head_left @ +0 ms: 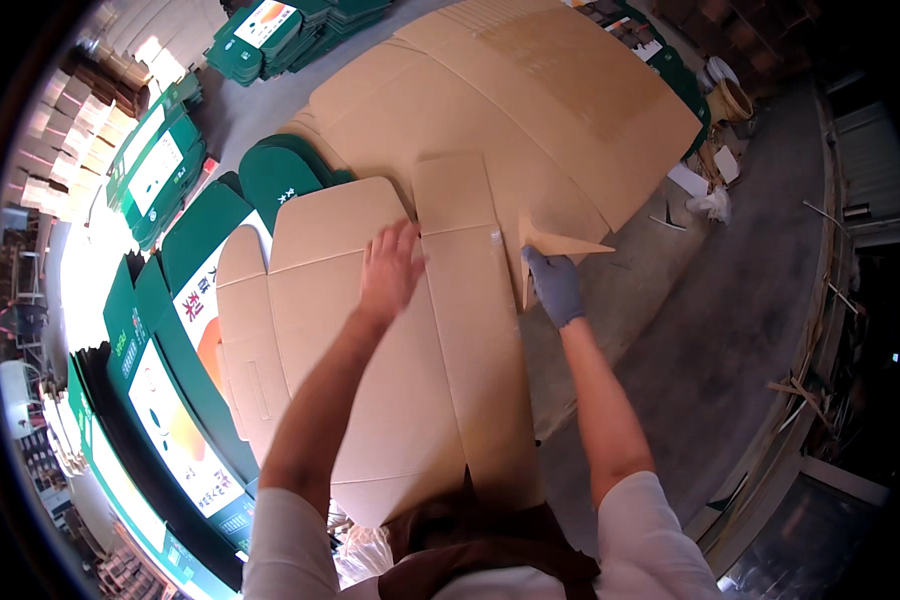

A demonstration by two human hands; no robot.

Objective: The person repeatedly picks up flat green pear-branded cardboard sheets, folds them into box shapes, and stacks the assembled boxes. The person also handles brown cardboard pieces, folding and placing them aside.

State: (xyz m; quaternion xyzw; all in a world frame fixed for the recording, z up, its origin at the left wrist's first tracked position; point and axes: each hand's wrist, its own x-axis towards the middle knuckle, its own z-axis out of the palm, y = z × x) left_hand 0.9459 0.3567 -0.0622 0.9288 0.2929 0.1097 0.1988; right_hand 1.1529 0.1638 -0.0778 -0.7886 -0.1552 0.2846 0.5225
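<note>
A flat die-cut cardboard box blank (410,380), brown with crease lines and cut flaps, lies in front of me. My left hand (394,268), bare, is over the blank near its far edge, fingers extended and nothing in them. At the blank's right edge, my right hand (553,285) in a grey glove grips a small pointed piece of cardboard (568,243). Whether that piece is joined to a sheet I cannot tell. Beyond both hands spreads a larger stack of brown cardboard sheets (540,110), overlapping the blank's far side.
Green printed box blanks (205,260) are stacked along the left. More green bundles (265,35) stand at the far left. Cardboard scraps (725,163) and a round tub (730,100) sit at the far right. Concrete floor (700,300) runs down the right side, with loose strips on it.
</note>
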